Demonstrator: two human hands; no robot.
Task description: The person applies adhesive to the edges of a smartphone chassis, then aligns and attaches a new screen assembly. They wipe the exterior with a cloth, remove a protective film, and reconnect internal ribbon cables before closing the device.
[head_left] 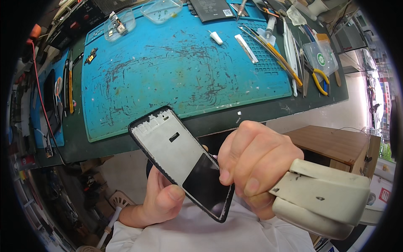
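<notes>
My left hand (161,201) holds a phone frame (157,136) tilted in front of me, its thumb along the lower left edge and the other fingers hidden behind. The frame has a black rim, a pale grey metal plate with a small dark slot, and a glossy black sheet (205,185) over its lower part. Ragged whitish residue lines the rim. At the frame's right side my right hand (260,161) is closed, fingers curled; what they grip is hidden. A scuffed cream plastic casing (323,199) overlaps that hand's right side; I cannot tell whether the hand holds it.
Ahead lies a scratched blue work mat (147,80) on a dark bench. Across its back are clear trays (161,9) and a black battery (212,10). A white nozzle-like piece (215,38), tweezers and yellow-handled pliers (321,82) lie rightward. A wooden cabinet (323,143) stands right.
</notes>
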